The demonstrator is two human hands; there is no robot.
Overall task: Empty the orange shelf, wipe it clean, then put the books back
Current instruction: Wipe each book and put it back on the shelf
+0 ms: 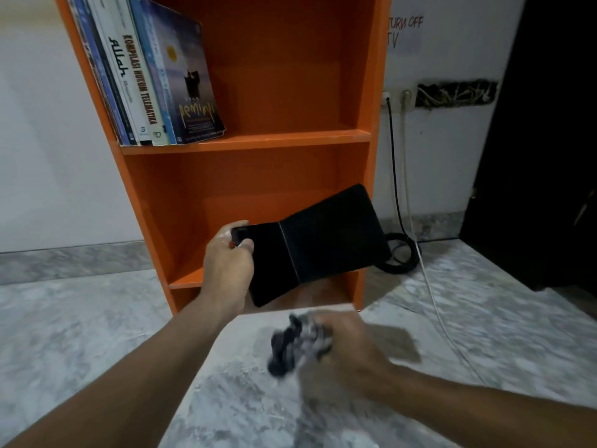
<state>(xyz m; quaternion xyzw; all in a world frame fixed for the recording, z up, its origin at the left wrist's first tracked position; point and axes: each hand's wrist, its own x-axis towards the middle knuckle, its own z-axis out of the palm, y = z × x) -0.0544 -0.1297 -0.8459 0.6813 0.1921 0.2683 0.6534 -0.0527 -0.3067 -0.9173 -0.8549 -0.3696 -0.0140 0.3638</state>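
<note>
Above the left hand (231, 257), the orange shelf (258, 140) is seen with books (151, 76) leaning in its upper bay, a black book (323, 240) is gripped by one end before the lower bay, a cloth (295, 345) is bunched in the right hand (352, 350), and the black book could be dropped through that end-only grip.

Two bare forearms (168, 344) — left grip (228, 257) in sharp view, right grip (350, 349) motion-blurred

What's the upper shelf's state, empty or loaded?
Partly loaded: a row of books stands against the left wall of the orange shelf; the rest of that level shows bare orange board.
</note>
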